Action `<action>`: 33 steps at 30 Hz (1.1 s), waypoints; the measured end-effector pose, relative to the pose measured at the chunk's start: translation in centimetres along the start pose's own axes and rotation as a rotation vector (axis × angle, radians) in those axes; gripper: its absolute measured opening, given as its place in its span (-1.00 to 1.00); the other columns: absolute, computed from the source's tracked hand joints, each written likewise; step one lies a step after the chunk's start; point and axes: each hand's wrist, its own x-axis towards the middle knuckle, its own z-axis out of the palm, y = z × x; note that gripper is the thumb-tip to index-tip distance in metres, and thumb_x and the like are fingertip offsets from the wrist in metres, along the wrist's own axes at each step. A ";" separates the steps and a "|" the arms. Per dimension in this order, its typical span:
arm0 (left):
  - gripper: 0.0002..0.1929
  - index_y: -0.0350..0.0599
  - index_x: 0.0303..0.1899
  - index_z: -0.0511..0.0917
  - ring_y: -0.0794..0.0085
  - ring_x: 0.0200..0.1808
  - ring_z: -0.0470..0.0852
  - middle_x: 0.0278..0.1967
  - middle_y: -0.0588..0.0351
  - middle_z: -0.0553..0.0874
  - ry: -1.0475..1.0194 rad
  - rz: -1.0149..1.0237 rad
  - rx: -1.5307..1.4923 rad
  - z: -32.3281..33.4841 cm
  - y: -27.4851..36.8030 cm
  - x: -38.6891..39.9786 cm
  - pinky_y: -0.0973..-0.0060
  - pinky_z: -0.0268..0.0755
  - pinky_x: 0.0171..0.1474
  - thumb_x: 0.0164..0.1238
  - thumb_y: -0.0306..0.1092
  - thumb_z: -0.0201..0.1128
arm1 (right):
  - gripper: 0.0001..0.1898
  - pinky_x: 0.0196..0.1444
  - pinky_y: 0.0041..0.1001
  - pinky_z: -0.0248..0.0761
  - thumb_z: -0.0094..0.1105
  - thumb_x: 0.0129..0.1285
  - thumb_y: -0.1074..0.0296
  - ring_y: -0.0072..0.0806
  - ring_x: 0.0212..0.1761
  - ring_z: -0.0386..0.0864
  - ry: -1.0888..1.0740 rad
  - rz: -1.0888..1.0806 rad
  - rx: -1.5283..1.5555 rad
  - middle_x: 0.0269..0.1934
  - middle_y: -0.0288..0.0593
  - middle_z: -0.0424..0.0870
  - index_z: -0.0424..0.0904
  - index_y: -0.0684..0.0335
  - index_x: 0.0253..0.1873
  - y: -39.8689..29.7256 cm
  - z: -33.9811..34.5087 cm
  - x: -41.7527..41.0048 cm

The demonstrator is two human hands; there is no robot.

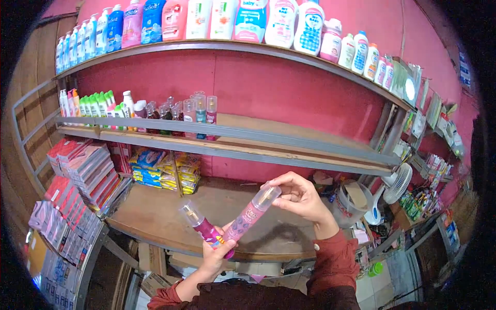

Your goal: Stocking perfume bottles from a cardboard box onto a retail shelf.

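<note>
My left hand (215, 254) grips the lower ends of two spray bottles, which spread apart in a V. One is a magenta body-mist bottle (205, 229) with a clear cap, leaning left. The other, a pale pink body-mist bottle (245, 223), leans right, and the fingers of my right hand (298, 195) hold its clear cap (267, 195). Both bottles are above the brown lower shelf (155, 213). Ahead, similar spray bottles (200, 112) stand upright on the middle shelf behind a grey metal rail (271, 133).
Lotion bottles (199, 19) line the top shelf. Stacked boxes (87, 170) stand at left, beside yellow and blue packets (166, 170). To the right are a clear plastic bucket (347, 211) and a white fan (395, 186). The lower shelf's front edge (279, 256) runs below my hands.
</note>
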 end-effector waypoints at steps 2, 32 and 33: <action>-0.64 -0.07 -0.18 0.31 0.31 -0.03 0.59 0.17 -0.24 0.45 0.001 0.038 0.000 -0.7 -0.1 0.5 0.43 0.52 -0.12 0.09 -0.60 0.32 | -0.57 0.02 -0.48 0.49 0.25 0.16 0.57 -0.43 0.07 0.52 0.009 0.029 -0.013 0.06 -0.09 0.52 0.39 0.27 0.14 0.2 0.4 0.5; -0.64 -0.14 -0.11 0.30 0.32 -0.29 0.67 -0.18 -0.08 0.58 0.061 -0.113 0.130 -21.3 6.2 12.3 0.45 0.55 -0.26 0.13 -0.66 0.26 | -0.41 0.00 -0.47 0.51 0.26 0.06 0.55 -0.47 0.03 0.50 0.399 -0.064 -0.640 0.00 -0.19 0.42 0.22 0.17 0.20 4.4 -3.8 25.0; -0.63 -0.13 -0.11 0.30 0.34 -0.33 0.67 -0.23 -0.05 0.59 0.065 -0.142 0.117 -21.6 6.1 12.6 0.47 0.55 -0.30 0.12 -0.66 0.27 | -0.41 -0.02 -0.48 0.51 0.25 0.05 0.55 -0.48 0.02 0.50 0.391 -0.036 -0.679 0.00 -0.19 0.41 0.22 0.18 0.19 5.0 -3.7 25.3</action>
